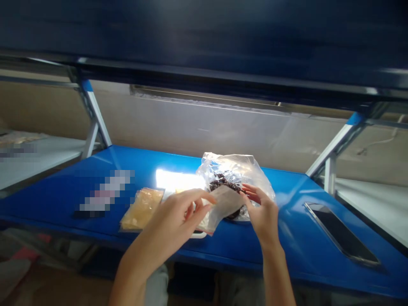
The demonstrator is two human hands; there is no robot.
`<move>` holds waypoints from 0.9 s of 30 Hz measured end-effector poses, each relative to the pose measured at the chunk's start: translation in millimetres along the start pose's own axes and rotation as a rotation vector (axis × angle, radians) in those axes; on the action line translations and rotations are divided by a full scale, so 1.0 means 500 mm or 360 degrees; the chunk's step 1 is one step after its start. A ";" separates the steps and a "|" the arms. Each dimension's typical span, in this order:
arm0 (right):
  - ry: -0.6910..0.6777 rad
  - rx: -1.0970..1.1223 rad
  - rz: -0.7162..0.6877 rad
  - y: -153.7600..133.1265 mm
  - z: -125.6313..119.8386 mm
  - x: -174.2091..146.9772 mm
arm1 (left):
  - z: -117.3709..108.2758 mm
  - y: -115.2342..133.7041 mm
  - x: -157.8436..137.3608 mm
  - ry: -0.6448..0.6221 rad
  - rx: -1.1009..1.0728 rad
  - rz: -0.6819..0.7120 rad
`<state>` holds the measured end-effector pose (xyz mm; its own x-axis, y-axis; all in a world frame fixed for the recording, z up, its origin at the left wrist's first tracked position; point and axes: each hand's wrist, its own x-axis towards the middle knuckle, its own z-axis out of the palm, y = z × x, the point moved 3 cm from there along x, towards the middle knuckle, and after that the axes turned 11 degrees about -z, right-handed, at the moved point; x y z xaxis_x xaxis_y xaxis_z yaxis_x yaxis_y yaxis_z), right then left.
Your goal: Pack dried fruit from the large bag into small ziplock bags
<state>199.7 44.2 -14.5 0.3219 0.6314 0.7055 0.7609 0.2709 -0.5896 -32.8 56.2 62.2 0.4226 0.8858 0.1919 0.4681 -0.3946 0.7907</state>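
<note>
A small translucent plastic bag (225, 205) with a reddish strip along its near edge is stretched between my two hands. My left hand (183, 212) pinches its left side between thumb and fingers. At its right corner is my right hand (264, 209), its thumb and index finger close together on the edge and the other fingers loosely extended. Just behind lies a large clear plastic bag (255, 170), spread open with many small dark brown pieces (219, 182) in it. Under my left hand the rim of a white tray (199, 234) shows; most of the tray is hidden.
Left of my hands lies a stack of small clear bags with yellowish contents (143, 208). Further left is a blurred-out item (106, 193). A phone (342, 233) rests on the blue table (293, 238) at the right. A dark shelf (204, 38) overhangs the table on angled metal supports.
</note>
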 end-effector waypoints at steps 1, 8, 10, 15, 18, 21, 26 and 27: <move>0.0034 -0.0058 -0.0028 -0.002 0.002 0.000 | 0.003 -0.004 -0.003 -0.0081 0.0033 -0.0035; -0.0030 -0.0039 0.0058 0.008 0.026 0.002 | 0.001 -0.012 -0.017 -0.0182 0.0022 -0.0112; -0.0088 -0.0028 0.0078 0.014 0.032 0.001 | -0.005 -0.014 -0.017 -0.0133 0.0009 -0.0107; -0.0208 -0.0038 -0.0014 0.009 0.038 0.003 | -0.023 -0.021 -0.009 -0.0019 0.0083 -0.0128; -0.0239 0.0030 -0.0007 0.002 0.042 0.003 | -0.030 -0.022 0.001 0.0097 0.0091 -0.0034; -0.0247 0.0086 -0.0034 -0.004 0.046 0.002 | -0.026 -0.025 0.008 0.0193 -0.0035 -0.0021; -0.0148 0.0106 -0.0166 -0.016 0.036 0.004 | 0.000 -0.017 0.010 0.0184 -0.0496 -0.0107; -0.0133 0.0092 -0.0209 -0.023 0.031 0.005 | 0.005 -0.014 0.012 0.0188 -0.0609 -0.0128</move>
<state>183.2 53.8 -12.0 0.1717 0.6453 0.7444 0.7588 0.3952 -0.5177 -31.6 63.5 56.3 0.2938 0.9409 0.1687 0.1637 -0.2234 0.9609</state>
